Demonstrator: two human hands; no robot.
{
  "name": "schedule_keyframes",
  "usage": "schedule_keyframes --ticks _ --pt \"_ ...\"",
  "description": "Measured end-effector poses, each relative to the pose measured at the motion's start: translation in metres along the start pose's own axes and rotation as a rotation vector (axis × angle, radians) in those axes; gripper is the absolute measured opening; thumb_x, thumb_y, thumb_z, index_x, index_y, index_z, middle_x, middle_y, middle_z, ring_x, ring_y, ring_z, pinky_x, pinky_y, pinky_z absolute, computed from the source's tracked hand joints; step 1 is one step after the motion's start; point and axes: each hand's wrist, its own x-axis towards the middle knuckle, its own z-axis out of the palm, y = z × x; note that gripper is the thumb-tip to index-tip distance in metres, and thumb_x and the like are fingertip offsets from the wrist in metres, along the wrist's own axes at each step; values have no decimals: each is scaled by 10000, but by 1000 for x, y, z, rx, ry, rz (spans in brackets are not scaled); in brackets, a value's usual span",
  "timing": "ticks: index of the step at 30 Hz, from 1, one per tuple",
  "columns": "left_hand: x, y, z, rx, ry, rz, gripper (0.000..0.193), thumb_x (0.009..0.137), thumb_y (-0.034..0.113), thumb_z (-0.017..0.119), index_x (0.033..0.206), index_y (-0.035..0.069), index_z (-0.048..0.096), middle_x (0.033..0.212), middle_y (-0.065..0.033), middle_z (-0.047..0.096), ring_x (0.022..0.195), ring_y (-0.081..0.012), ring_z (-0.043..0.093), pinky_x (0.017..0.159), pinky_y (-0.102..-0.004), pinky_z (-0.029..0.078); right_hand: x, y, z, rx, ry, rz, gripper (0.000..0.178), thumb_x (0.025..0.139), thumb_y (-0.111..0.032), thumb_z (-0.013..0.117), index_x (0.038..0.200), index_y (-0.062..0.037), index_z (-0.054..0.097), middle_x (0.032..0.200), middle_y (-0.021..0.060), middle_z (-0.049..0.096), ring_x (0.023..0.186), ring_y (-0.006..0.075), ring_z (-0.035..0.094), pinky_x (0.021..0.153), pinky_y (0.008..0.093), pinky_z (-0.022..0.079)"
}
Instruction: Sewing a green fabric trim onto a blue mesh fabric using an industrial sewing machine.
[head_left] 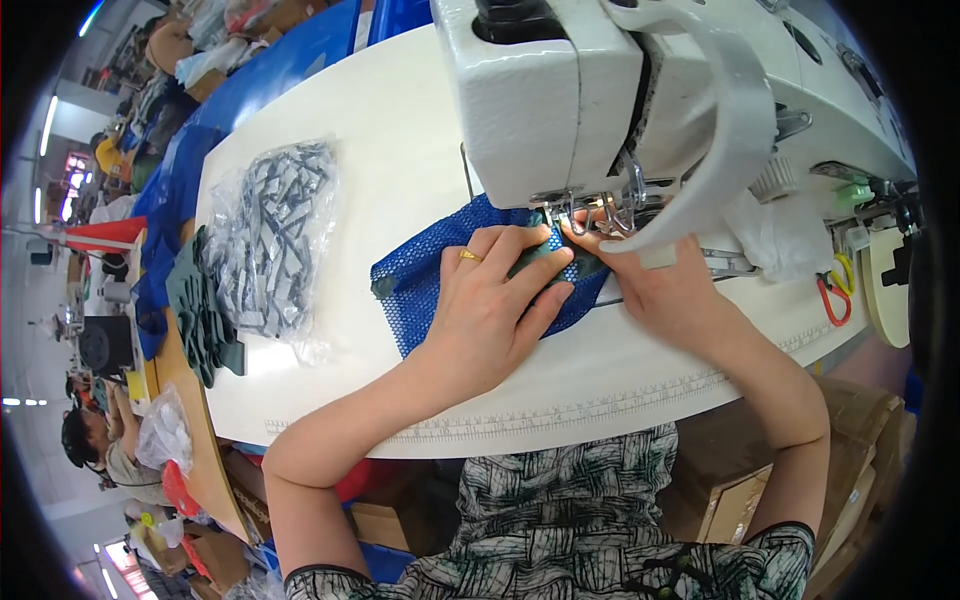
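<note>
Mesh fabric, bright blue and open-weave, lay flat on the white tabletop near the centre of the frame, its far edge tucked under the head of the white sewing machine. On top of it sat a small dark green piece, pinned beneath the fingers.

From the head view, the left hand was spread palm down across mesh and green piece alike, fingers flat and pressing rather than curled around anything (a gold ring showed on one finger). The right hand came in from the right of the frame, its fingertips pinching the edge of the green piece just in front of the presser foot; its grip looked closed on that edge, though the machine's curved white guard hid part of the hand.

Judging by the look of it, the mesh was light, limp and stretchy, likely to slide and pucker on the smooth tabletop, so flat pressure suited it better than a pinch. The green piece seemed firmer and was best taken by its edge, close to the needle.

At the left of the frame lay a clear bag of grey strips and, beside it at the tabletop's edge, a stack of dark green pieces.
</note>
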Motion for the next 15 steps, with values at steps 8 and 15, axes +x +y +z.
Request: schedule_keyframes --ticks 8,15 --pt "4 -3 -8 -37 -31 32 293 972 234 740 1218 76 754 1272 -88 655 1153 -273 584 880 -410 389 -5 2 0 46 -34 7 527 790 -25 721 1300 -157 740 980 108 669 1126 362 614 1021 504 471" --pt "6 -8 -13 -38 -42 51 278 972 231 742 1201 75 760 1264 -83 656 1156 -271 582 884 -408 389 -5 3 0 27 -50 -5 528 803 -38 725 1316 -166 730 980 103 668 1095 353 605 1002 493 462"
